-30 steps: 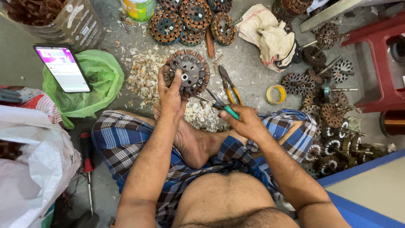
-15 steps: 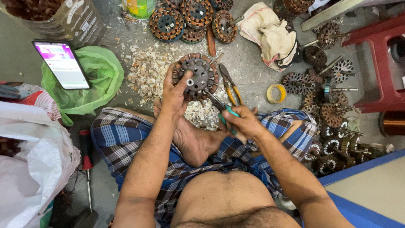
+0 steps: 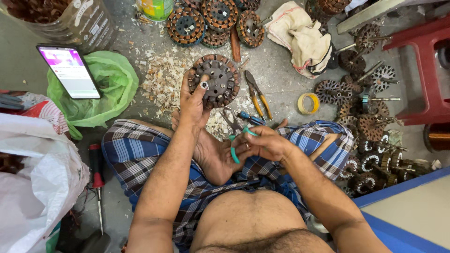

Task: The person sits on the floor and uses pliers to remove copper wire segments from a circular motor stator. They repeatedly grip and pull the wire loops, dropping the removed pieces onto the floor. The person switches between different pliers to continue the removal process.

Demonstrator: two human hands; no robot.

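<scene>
The left hand (image 3: pixel 194 100) gripped 1 stator (image 3: pixel 215 80) raised above the scrap-strewn floor (image 3: pixel 281 70), the right hand (image 3: pixel 260 143) closed on pliers (image 3: pixel 234 133), while many stators (image 3: pixel 206 21) apparently awaited stripping.

Left arm: reaches forward from the body, forearm nearly straight, wrist slightly bent.
Left hand (image 3: pixel 194 100): raised ahead of the knees, fingers curled in a grip, thumb pointing up along the front.
Right arm: bent at the elbow, forearm angling inward across the lap.
Right hand (image 3: pixel 262 144): lower and nearer the body than the left, closed in a grip, knuckles up, fingertips toward the left hand.
</scene>
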